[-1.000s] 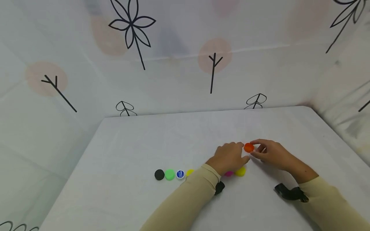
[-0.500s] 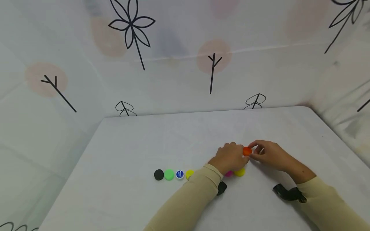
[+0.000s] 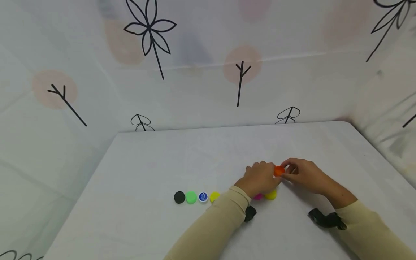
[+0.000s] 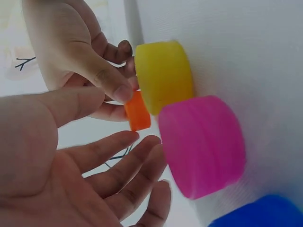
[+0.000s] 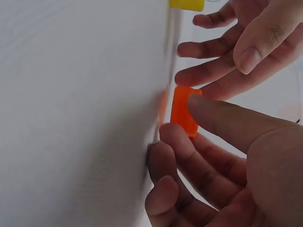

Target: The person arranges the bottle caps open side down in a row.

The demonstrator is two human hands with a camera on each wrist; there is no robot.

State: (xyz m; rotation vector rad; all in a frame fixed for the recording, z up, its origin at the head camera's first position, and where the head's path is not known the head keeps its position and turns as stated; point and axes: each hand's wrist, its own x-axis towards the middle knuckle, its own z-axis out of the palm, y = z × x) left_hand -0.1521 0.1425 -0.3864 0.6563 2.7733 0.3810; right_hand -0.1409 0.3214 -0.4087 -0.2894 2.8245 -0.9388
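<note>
An orange bottle cap [image 3: 279, 170] is pinched between the thumb and fingers of my right hand [image 3: 305, 174], just above the table. My left hand [image 3: 260, 177] reaches in from the other side with its fingers fairly straight, its fingertips right at the cap's edge. The right wrist view shows the orange cap [image 5: 184, 111] on edge, close to the tabletop. Nearer the body, a yellow cap [image 3: 271, 194] and a magenta cap [image 3: 258, 196] stand side by side, partly covered by the left hand. A blue cap [image 4: 265, 213] appears in the left wrist view beside the magenta cap [image 4: 203, 146].
The row of caps continues left with a yellow cap [image 3: 214, 196], a white cap with blue print [image 3: 203, 197], a green cap [image 3: 191, 197] and a black cap [image 3: 179, 197]. The left sleeve [image 3: 211, 224] crosses over its middle. A white cloth [image 3: 146, 162] covers the table.
The right hand has brought the orange cap slightly nearer the body, toward the left hand. The left hand's thumb and fingers have come closer to the cap's edge.
</note>
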